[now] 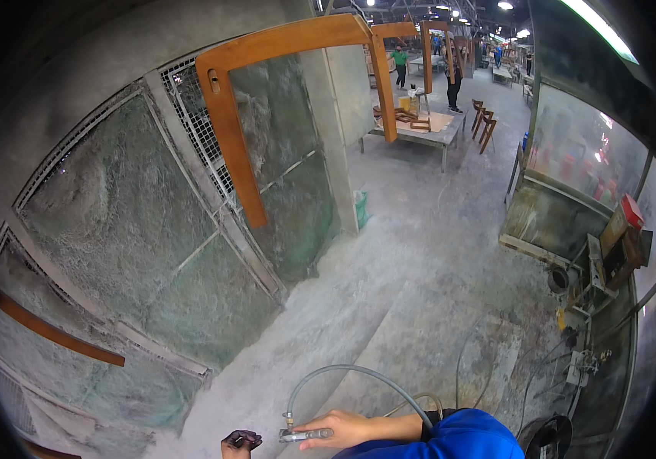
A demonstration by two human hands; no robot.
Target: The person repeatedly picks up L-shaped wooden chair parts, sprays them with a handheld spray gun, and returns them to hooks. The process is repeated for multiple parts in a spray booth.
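Note:
My right hand (347, 428) comes in at the lower middle from a blue sleeve (465, 437). It is closed round a small metal spray gun (295, 436) that points left. A grey hose (343, 367) joins the gun's fitting and arcs over my wrist to the right. Just left of the gun is my left hand (237, 442), its dark-stained fingers curled; whatever lies inside them is hidden. Ahead and above, apart from both hands, hangs an orange-brown wooden chair-like frame (289, 37), with more such frames (429, 57) behind it.
Dusty filter panels (136, 222) line the left wall, where another curved wooden part (60, 329) hangs. Hoses and equipment (572, 367) stand along the right side. Further off are a work table (439, 138) with wooden pieces, leaning wooden frames (485, 126) and several people.

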